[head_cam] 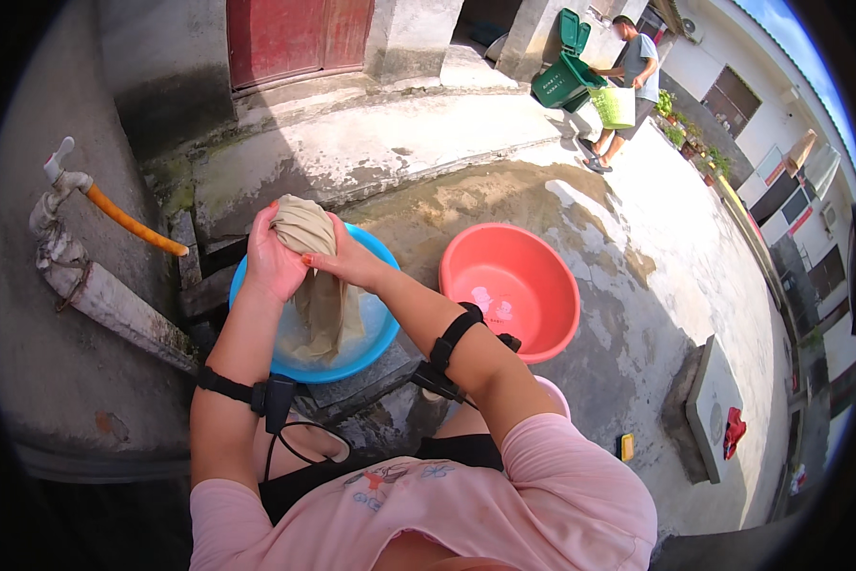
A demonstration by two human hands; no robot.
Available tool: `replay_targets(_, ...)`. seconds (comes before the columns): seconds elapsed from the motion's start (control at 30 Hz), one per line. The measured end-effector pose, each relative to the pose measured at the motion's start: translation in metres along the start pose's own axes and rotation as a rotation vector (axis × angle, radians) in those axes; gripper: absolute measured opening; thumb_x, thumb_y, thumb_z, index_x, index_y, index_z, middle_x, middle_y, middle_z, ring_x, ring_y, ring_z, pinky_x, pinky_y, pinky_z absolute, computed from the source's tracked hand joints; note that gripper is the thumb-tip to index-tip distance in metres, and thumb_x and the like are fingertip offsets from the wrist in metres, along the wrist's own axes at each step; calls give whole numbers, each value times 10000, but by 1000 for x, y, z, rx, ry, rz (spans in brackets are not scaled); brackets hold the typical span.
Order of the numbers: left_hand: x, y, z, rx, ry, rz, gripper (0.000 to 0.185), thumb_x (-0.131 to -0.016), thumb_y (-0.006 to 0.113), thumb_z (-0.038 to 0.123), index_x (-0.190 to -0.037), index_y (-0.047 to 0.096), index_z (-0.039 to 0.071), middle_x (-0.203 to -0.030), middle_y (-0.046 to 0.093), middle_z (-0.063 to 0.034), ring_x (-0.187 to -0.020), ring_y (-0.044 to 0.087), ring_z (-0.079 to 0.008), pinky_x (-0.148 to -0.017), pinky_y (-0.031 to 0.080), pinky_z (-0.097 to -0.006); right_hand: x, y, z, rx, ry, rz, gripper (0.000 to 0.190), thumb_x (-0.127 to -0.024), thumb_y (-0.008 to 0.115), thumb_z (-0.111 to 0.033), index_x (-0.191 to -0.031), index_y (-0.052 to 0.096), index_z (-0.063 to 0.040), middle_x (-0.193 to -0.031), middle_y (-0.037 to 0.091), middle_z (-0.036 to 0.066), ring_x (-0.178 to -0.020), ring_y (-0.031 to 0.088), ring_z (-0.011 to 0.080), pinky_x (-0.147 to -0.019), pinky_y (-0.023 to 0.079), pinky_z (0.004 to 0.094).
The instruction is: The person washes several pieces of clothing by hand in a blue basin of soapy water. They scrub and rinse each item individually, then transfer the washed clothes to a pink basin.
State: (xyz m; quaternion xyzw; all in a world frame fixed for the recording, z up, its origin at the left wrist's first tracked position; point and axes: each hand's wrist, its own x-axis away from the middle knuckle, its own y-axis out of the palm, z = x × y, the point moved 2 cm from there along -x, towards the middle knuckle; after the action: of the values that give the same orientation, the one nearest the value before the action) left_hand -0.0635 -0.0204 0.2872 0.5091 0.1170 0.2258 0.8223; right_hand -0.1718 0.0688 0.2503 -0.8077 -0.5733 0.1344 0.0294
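Observation:
A wet beige cloth is bunched between my two hands above a blue plastic basin. My left hand cups the bundle from the left, palm up. From the right, my right hand grips it, with the fingers partly hidden behind the fabric. The cloth's lower end hangs down into the cloudy water in the basin. To the right of that basin stands a red plastic basin with a printed picture on its inside; no cloth shows in it.
A tap with an orange hose is at the left. Part of a pink basin shows beside my right arm. A stone slab bears a red cloth. Farther off, a person holds a green basket by a bin.

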Motion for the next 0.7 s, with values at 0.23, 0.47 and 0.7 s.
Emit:
replay_targets(0.23,-1,-29,-15,-13,-73,68,338,-925,479,295,-1158,524,54,-1177,576,-106,-1109,560,-260,-980,436,-437,16,-7,34,279,181,42,686,-715,743,-242,-1293,442,-27,-1164,581,154,-1095,553,257,-932,427,355)
replay_targets(0.47,-3,-92,13,-997,-410,276,670,-782,688,512,-1206,497,29,-1154,560,-124,-917,603,-199,-717,519,-310,-44,-46,-10,96,230,459,331,-766,521,54,-1093,541,5,-910,622,99,-802,607,183,-684,503,324)
replay_targets(0.7,-6,-138,-8,-1813,-241,231,1371,-559,851,517,-1477,-36,16,-1479,201,-257,-1346,273,-420,-1091,290,-422,-79,-17,-97,-208,78,470,466,-762,547,81,-1209,473,-30,-979,583,129,-821,603,204,-659,517,326)
